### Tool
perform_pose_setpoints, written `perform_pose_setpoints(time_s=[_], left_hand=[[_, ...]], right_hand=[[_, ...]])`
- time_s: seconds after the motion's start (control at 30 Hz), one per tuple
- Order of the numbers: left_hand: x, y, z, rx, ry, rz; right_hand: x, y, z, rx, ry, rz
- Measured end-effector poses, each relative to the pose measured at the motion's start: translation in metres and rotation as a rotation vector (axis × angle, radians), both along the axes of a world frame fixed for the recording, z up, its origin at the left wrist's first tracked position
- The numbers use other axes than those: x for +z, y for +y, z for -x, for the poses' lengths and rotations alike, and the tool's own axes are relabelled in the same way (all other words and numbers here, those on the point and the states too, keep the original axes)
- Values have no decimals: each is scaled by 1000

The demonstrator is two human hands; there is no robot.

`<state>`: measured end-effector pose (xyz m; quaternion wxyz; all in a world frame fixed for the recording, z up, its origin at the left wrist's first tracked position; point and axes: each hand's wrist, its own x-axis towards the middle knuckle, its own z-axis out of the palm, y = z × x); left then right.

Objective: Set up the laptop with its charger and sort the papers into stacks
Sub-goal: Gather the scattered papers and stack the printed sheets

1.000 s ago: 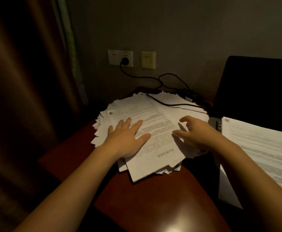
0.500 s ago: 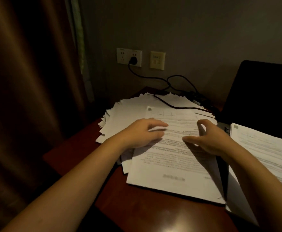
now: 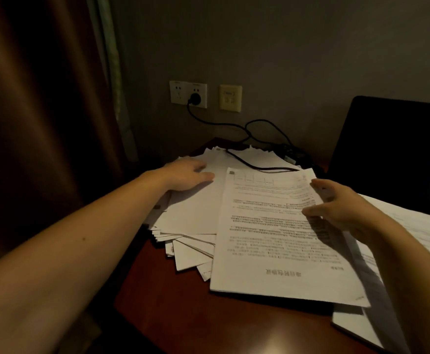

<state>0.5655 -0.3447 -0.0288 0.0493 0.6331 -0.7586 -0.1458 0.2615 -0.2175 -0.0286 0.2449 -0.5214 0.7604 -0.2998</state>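
Note:
A messy pile of white papers (image 3: 193,213) lies fanned out on the reddish wooden table (image 3: 173,310). My left hand (image 3: 185,175) rests flat on the pile's far left part, fingers nearly straight. My right hand (image 3: 341,208) pinches the right edge of a printed sheet (image 3: 272,246), which sits askew over the pile and reaches toward the near edge. The black charger cable (image 3: 257,166) runs from a plug in the wall socket (image 3: 195,97) across the pile's far side. The laptop (image 3: 392,154), with a dark screen, stands open at the right.
A second stack of printed papers (image 3: 428,233) lies at the right, in front of the laptop screen. A brown curtain (image 3: 35,123) hangs at the left. A cream wall plate (image 3: 230,97) sits beside the socket. The table's corner drops off at lower left.
The printed sheet has slid off the pile toward the right and nearer to me, held by my right hand. My left hand has moved back and left onto the pile.

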Motion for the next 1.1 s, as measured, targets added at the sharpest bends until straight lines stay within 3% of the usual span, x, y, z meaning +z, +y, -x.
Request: perform_pose_setpoints(time_s=[0.1,0.23,0.43,0.53,0.63,0.77,0.9,1.1], left_hand=[[7,-1,6,9,-18,58],[12,5,13,22,-5,-19],[22,9,15,165,253,-75],[27,5,0,211,262,-272],[30,8,-16,263,406,-503],[30,23,-17,183,537,-675],[20,35,-19,144,608,-571],[18,59,-50,143,914,-443]], right_hand=[[-1,1,7,-96,-45,89],[-10,-2,0,-166,3,161],[-11,-4,-12,-117,110,74],[-1,2,-20,-22,124,-5],[6,7,-29,67,194,-69],[1,10,-49,109,281,-37],[-2,9,-55,107,171,58],[5,9,-56,85,62,44]])
